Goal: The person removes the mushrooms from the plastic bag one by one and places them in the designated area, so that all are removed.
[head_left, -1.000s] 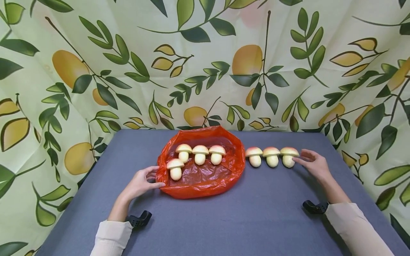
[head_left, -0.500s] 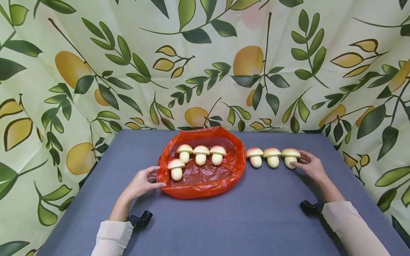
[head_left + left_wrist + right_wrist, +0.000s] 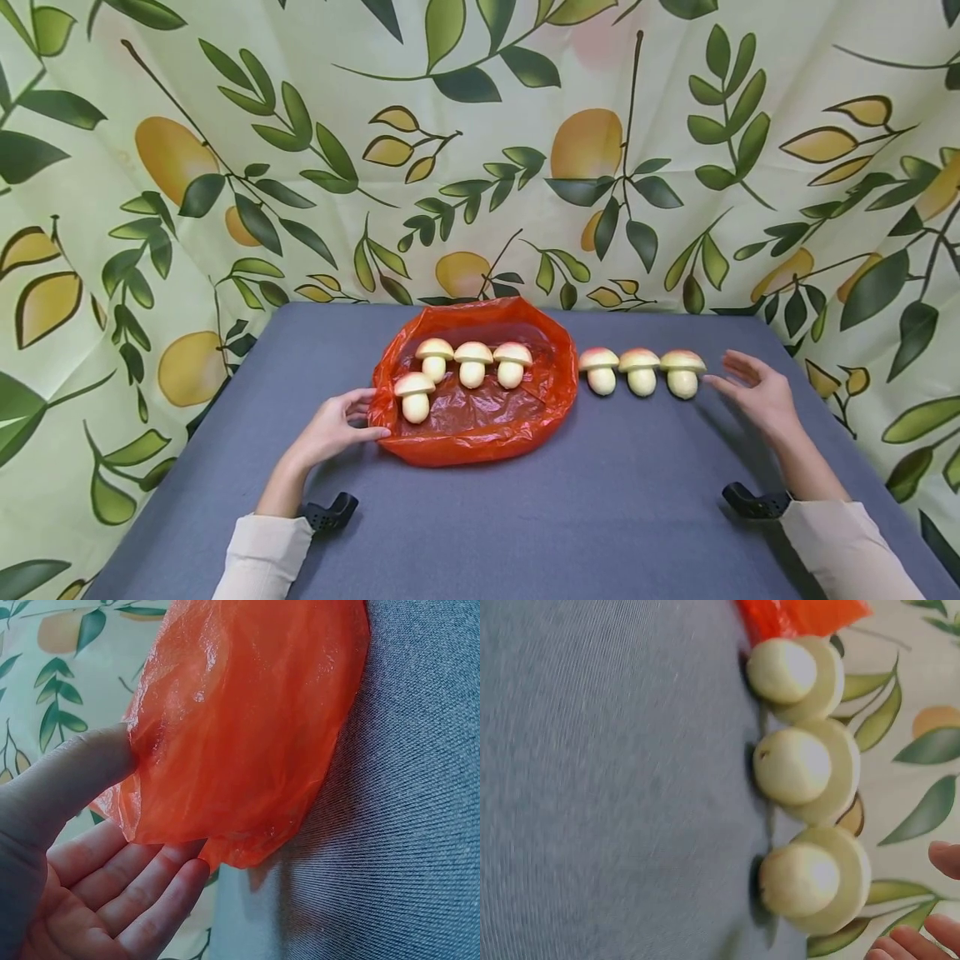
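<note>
L hand (image 3: 336,429) holds red bag (image 3: 465,448) at its L edge, plastic btwn thumb & fingers. 4 mushrooms (image 3: 472,367) in bag; 3 loose mushrooms (image 3: 641,372) in a row on tbl (image 3: 525,529), R of bag. R hand (image 3: 761,396) holds nothing, fingers spread, just beside end one.

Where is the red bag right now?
In the head view, the red bag sits mid-picture toward the far side of the table, with the left hand at its left edge and three mushrooms in a row to its right.
</note>
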{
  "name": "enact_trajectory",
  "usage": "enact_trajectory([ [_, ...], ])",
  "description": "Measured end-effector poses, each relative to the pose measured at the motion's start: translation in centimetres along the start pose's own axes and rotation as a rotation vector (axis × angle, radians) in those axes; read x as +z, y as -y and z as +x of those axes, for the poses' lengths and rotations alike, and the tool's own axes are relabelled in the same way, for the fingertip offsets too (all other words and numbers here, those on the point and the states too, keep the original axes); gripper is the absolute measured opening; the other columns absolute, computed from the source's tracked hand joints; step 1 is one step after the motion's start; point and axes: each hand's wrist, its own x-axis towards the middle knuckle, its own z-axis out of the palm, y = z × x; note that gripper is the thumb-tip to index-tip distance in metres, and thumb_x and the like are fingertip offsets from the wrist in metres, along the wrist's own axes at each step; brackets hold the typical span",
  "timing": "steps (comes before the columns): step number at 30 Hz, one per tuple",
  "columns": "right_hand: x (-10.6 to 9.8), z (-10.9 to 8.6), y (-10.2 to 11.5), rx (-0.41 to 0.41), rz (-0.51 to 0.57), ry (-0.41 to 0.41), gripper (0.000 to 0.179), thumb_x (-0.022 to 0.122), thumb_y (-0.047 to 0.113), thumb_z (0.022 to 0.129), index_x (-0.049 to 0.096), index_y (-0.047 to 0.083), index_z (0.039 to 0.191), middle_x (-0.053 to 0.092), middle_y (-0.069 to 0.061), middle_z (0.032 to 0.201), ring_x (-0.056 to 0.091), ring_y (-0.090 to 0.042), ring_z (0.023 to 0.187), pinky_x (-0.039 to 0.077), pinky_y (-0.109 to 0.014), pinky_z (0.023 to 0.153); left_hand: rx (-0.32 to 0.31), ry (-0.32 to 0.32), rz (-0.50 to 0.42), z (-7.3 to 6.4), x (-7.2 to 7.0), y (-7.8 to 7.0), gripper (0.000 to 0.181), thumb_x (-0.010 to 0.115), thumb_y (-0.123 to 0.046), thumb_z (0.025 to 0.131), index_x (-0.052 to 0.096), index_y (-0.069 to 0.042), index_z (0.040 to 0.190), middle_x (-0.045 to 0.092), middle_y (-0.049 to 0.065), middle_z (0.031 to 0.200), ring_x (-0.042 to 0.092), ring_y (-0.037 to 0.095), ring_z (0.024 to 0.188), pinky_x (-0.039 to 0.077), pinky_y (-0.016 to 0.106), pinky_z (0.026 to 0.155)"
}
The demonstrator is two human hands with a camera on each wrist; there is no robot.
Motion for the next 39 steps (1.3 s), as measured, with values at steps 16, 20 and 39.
enact_trajectory([
  [16,2.8,-2.2,4.4,-0.240,0.204,0.052,0.056,0.070,0.009,0.087,0.044,-0.017,0.130,0.054,0.039,0.099,0.055,0.024,0.093,0.048,0.001,0.079,0.001,-0.004,-0.004,-0.1,0.0,-0.2,0.065,0.079,-0.014,0.079,0.049,0.012,0.130,0.061,0.031,0.123,0.065,0.038,0.108,0.055,0.047,0.094],
  [20,4.2,-2.8,5.2,-0.295,0.251,0.070,0.044,0.068,0.001,0.087,0.050,-0.014,0.124,0.058,0.037,0.099,0.058,0.021,0.094,0.049,-0.001,0.079,0.000,-0.002,-0.001,-0.1,0.0,-0.2,0.064,0.078,-0.014,0.079,0.049,0.012,0.130,0.061,0.031,0.123,0.065,0.038,0.109,0.055,0.048,0.094],
  [39,9.0,-5.0,7.2,-0.418,0.472,0.289,0.041,0.064,-0.007,0.086,0.047,-0.024,0.119,0.066,0.027,0.106,0.064,0.010,0.098,0.053,-0.007,0.083,0.006,-0.009,0.012,0.0,-0.1,-0.3,0.063,0.078,-0.014,0.080,0.050,0.012,0.130,0.060,0.031,0.124,0.065,0.038,0.108,0.056,0.046,0.091],
])
